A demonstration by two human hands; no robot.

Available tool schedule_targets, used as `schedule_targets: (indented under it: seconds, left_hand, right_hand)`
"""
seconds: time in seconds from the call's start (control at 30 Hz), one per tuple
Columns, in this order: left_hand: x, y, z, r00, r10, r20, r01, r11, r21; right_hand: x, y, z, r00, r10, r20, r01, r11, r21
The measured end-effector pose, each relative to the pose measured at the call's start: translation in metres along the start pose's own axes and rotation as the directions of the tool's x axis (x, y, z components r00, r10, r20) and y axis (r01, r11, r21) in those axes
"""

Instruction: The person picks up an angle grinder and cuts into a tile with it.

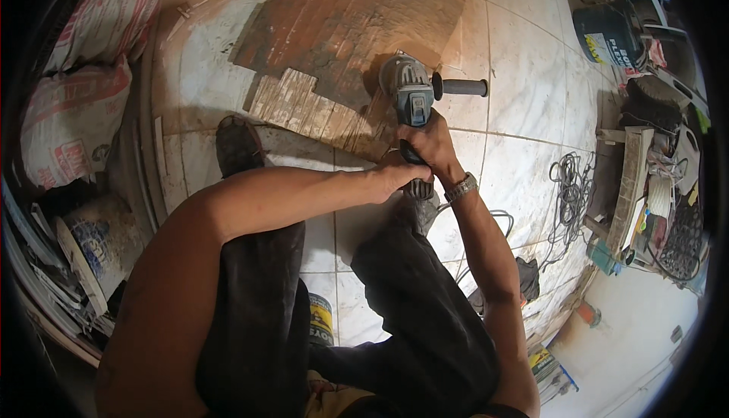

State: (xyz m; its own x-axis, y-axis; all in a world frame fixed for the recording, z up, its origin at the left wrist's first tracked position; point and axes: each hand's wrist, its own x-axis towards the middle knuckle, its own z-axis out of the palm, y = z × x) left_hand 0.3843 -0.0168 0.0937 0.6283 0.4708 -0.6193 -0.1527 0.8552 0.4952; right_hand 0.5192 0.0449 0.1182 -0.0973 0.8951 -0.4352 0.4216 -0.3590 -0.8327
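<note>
An angle grinder (pixel 413 88) rests with its head over the right edge of a worn wooden board (pixel 334 27); its disc is mostly hidden. My right hand (pixel 436 143), with a metal watch at the wrist, wraps round the grinder's body. Behind it, my left hand (pixel 395 175) is closed on the rear part of the same tool. A black side handle (pixel 465 88) sticks out to the right, with neither hand on it. Dark coating covers much of the board, while its near strip shows bare, pale wood (pixel 296 107).
My shoe (pixel 238 147) stands close to the board's near edge. A coiled black cable (pixel 569 198) lies on the tiles at right. Printed sacks (pixel 76 126) line the left; a dark bucket (pixel 607 34) and cluttered wooden shelf (pixel 632 190) stand right. A tin (pixel 321 319) sits between my legs.
</note>
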Motion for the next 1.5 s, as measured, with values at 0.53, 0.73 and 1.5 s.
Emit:
schedule_targets:
  seconds: [0.53,0.73,1.5]
  left_hand:
    - [0.016,0.023,-0.007,0.998,-0.067,-0.012,0.068,0.994,0.088]
    - [0.017,0.036,-0.004,0.994,-0.111,-0.005,0.111,0.992,0.065]
    - [0.010,0.033,-0.002,0.987,-0.145,-0.076,0.156,0.974,0.165]
  right_hand:
    - [0.022,-0.016,-0.006,0.998,0.049,-0.034,-0.048,0.999,0.019]
    - [0.025,-0.022,-0.008,0.998,0.059,-0.032,-0.057,0.995,0.086]
    - [0.020,-0.019,-0.004,0.991,0.136,0.006,-0.136,0.987,0.081]
